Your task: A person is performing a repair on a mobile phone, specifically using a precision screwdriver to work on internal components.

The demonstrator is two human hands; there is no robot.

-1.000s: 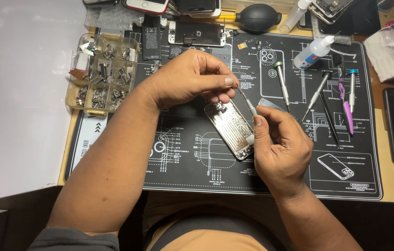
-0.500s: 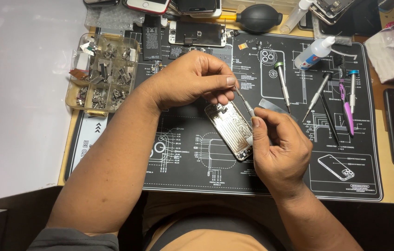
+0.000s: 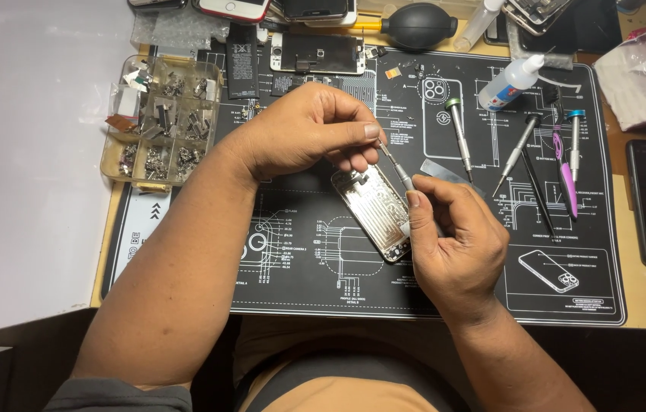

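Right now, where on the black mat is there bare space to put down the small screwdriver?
The mat is bare in front of the phone housing, between the two forearms, and at its near right corner, below the row of screwdrivers. The far edge is crowded: parts tray, battery, air blower, bottle.

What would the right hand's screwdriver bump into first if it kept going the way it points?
The left hand. The screwdriver in the right hand points up-left, its tip apparently right at the left thumb and forefinger, above the phone housing. Depth is unclear.
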